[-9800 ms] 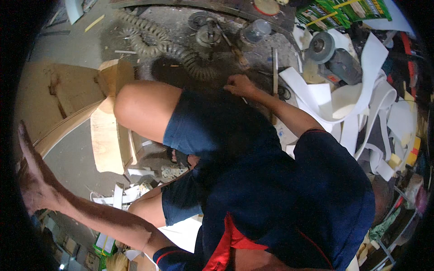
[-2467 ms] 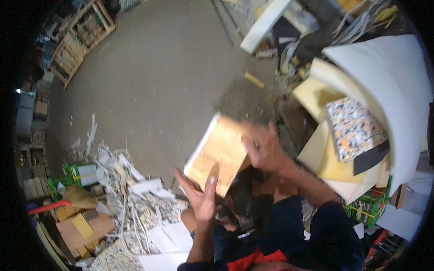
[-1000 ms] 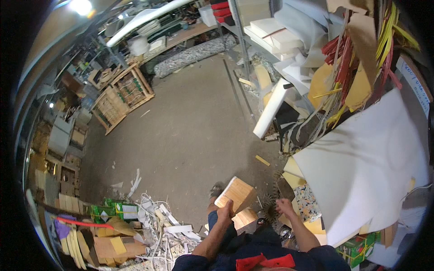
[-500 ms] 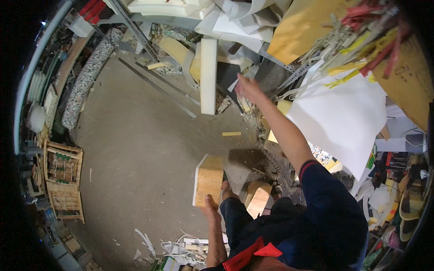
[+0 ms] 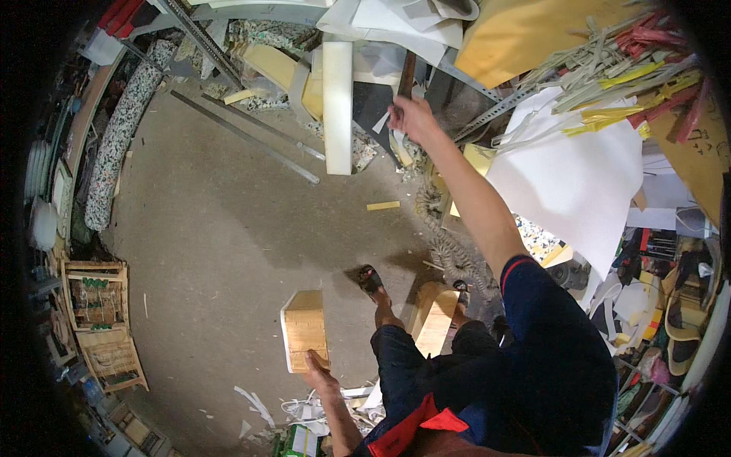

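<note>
My left hand [image 5: 320, 375] grips the near edge of a light wooden box-shaped piece [image 5: 306, 333] with a white layer along its left side, held above the floor. My right arm stretches far forward. My right hand [image 5: 415, 120] is closed at the lower end of a dark, reddish-brown stick-like thing [image 5: 406, 75]; its exact kind is unclear. Just left of this hand stands a tall cream foam block [image 5: 337, 107]. Between my feet is a second light wooden piece [image 5: 435, 316].
Two metal bars [image 5: 244, 135] lie on the concrete floor [image 5: 213, 251]. A speckled foam roll [image 5: 129, 137] leans at the left, above a wooden rack [image 5: 99, 324]. White sheeting [image 5: 567, 183] and bundled strips [image 5: 609, 91] hang at the right. A ribbed hose [image 5: 449, 255] runs near my right foot.
The wooden piece in my left hand has moved left and nearer to me. My right hand has closed on the brown stick-like thing. My left foot now shows, and the view has shifted slightly.
</note>
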### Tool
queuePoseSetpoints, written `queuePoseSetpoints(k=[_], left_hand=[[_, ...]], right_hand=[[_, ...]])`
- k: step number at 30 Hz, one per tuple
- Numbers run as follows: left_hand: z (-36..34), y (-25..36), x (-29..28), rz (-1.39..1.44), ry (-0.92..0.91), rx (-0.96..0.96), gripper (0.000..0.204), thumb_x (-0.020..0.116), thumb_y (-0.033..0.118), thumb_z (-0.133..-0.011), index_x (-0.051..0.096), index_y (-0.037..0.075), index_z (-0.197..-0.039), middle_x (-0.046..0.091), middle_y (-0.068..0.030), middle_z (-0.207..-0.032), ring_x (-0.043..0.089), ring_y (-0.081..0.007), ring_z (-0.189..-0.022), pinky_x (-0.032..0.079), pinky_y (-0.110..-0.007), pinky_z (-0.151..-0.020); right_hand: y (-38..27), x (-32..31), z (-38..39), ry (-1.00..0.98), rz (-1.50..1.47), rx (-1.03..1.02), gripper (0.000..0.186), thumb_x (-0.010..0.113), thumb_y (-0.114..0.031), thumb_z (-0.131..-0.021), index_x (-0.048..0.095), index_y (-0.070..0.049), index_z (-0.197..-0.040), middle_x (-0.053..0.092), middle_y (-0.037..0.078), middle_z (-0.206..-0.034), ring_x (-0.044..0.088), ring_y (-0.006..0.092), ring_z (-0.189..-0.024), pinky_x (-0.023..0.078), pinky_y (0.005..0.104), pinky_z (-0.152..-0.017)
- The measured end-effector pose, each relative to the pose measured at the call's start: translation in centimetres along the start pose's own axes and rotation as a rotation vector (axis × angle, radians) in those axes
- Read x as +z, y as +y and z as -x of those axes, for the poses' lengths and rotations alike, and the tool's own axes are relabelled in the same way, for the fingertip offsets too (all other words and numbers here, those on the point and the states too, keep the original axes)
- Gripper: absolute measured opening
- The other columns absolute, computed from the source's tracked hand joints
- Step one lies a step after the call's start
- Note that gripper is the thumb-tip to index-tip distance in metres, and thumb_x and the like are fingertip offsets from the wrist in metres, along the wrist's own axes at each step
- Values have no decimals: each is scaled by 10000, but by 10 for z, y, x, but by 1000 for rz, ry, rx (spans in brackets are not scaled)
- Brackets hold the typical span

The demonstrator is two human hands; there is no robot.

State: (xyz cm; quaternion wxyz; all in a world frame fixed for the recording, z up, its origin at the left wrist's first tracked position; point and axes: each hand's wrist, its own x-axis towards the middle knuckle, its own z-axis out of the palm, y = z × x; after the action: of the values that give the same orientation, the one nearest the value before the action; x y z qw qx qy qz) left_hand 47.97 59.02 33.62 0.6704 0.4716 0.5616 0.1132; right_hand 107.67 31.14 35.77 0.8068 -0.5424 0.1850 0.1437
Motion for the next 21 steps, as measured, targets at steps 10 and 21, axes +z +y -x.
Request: queuePoseSetpoints(k=[10,21], left_hand=[[57,-58,-28,311,128,-124,544,689,324,-935,495,50,-1363,636,-48,-1233,618,-172,-1112,530,-351,-889],[237,-130,-5,444,207,44,684,729,423,-872,462,68,-1392,605,-137,-1268,626,-348,-1070,527,-559,-782]], right_hand=[[57,-117,225,-424,70,221,292,533,-325,-942,448,-140,-732,422,3,-563,420,154,-485,371,323,-491],[37,-224,438,-491,680,58,263,747,-201,-827,569,-27,-909,554,27,-668,539,124,-537,440,310,-463]])
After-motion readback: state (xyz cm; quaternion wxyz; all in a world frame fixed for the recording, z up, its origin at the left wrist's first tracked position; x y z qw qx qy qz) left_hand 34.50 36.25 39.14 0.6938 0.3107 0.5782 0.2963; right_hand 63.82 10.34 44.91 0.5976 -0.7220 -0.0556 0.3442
